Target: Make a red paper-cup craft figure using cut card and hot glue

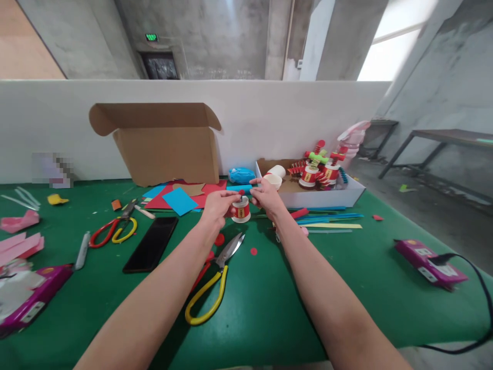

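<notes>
A small white paper cup with a red band point(241, 211) stands upside down on the green table between my hands. Just above it lies a blue paper roll point(239, 189), sideways, with a bit of red under its middle. My left hand point(216, 209) is closed at the roll's left end, its thumb close to the cup's side. At the right end, my right hand point(265, 195) pinches the roll. The fingertips partly hide the join between roll and cup. Large scissors with red and yellow handles point(208, 298) lie spread below the cup.
A white box point(323, 199) holds paper cups and decorated cup figures point(309, 176). Left lie a black phone point(151, 244), smaller scissors point(127, 216) and coloured paper point(179, 201). Paper strips point(331, 226) and a purple pack point(430, 262) with a black cable lie right.
</notes>
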Demonstrator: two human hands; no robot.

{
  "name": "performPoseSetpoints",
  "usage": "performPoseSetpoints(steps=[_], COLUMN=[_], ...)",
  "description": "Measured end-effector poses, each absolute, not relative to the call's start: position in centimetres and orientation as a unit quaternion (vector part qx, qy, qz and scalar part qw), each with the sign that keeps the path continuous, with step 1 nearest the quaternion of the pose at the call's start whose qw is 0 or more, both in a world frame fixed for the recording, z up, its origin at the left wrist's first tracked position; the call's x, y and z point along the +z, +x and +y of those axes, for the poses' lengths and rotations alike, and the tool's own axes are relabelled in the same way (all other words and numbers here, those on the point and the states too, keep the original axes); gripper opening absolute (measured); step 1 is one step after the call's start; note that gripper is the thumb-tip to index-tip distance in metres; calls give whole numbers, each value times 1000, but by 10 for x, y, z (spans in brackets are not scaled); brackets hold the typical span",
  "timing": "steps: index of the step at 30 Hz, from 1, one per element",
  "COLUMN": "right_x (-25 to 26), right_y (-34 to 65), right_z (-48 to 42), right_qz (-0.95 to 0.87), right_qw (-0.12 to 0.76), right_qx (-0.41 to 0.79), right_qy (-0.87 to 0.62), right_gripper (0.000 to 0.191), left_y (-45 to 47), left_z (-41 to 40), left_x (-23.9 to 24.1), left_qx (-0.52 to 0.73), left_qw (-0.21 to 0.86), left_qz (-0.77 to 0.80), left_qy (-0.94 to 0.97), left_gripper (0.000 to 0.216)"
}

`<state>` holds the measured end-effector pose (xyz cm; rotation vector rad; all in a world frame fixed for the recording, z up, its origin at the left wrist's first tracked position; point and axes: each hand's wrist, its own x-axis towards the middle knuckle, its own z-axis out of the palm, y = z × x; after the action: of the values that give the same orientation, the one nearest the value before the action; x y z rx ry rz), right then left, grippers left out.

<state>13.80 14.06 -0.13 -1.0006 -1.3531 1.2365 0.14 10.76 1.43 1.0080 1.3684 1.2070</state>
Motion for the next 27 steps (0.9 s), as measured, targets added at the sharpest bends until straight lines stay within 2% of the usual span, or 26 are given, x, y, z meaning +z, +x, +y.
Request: performPoseSetpoints(steps=[4,8,11,18,24,27], right_x=[-4,-4,-4,-2,-4,-5], right_y=[139,140,139,138,138,138], right_z=[142,142,142,141,142,143], right_qz=[-568,-574,-578,-596,-608,-606], right_qw=[502,504,512,517,514,519], right_qx=[508,505,501,484,462,462], right_qy=[-409,-401,-390,-379,-390,-386], right_gripper=[27,26,26,25,23,24], left_y=[-3,-13,-15,-5,-10,-10], left_z=[107,112,117,122,134,140], left_x=[16,26,37,53,57,63], left_qx=[483,405,358,270,177,120], left_qw=[385,278,249,276,101,46], left_qz=[613,643,645,636,594,581], left_qy=[492,587,627,668,779,804], left_gripper=[11,11,12,9,10,13])
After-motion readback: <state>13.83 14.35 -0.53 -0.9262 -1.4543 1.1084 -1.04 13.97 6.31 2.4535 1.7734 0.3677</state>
